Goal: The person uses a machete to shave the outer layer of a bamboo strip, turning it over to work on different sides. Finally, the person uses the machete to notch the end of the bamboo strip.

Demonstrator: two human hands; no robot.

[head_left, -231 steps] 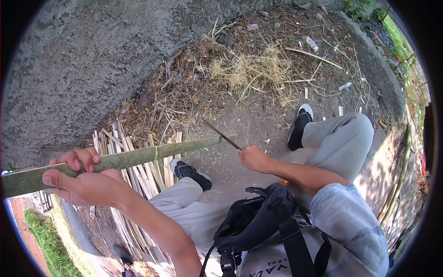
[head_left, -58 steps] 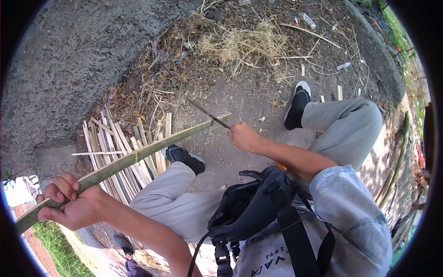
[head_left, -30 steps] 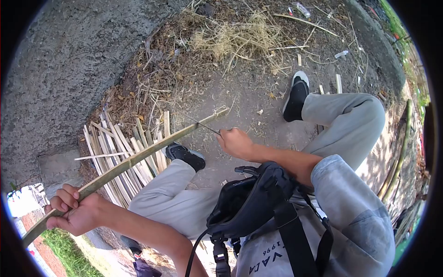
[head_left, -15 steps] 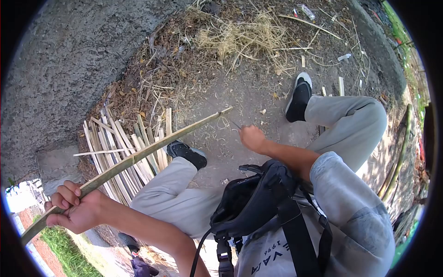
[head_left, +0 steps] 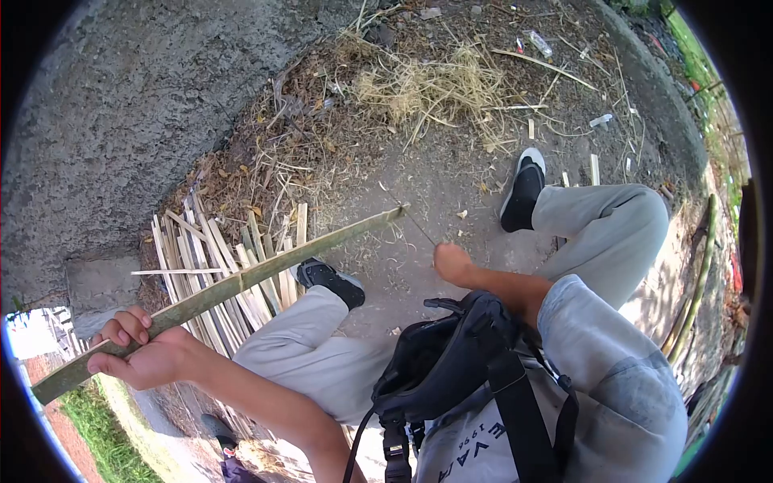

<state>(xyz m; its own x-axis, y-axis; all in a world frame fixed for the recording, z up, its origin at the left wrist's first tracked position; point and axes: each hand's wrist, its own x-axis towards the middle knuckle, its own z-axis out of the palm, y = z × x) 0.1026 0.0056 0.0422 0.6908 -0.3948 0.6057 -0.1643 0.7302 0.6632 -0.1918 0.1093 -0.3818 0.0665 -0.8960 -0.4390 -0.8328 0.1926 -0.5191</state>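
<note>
A long greenish bamboo strip [head_left: 274,264] runs diagonally from the lower left to the middle of the view. My left hand [head_left: 141,350] is closed around it near its lower end. In my right hand [head_left: 454,265] is a knife [head_left: 419,226] with a thin dark blade, seen nearly edge-on; my fingers hide its handle. The blade crosses the strip's far end, apparently touching it. Under the strip, beside my shoe, lies a pile of split bamboo strips [head_left: 205,262].
Pale shavings [head_left: 435,84] are heaped on the dirt ahead. A rough grey concrete block [head_left: 145,105] stands at the left. A black bag [head_left: 439,354] hangs at my front. Bamboo poles [head_left: 696,282] lie at the right, and a plastic bottle [head_left: 540,44] at the top. Another person's shoe [head_left: 217,431] shows at lower left.
The knife has come up to the strip's far end, with more of its blade now visible. The strip has turned to show more of its green face.
</note>
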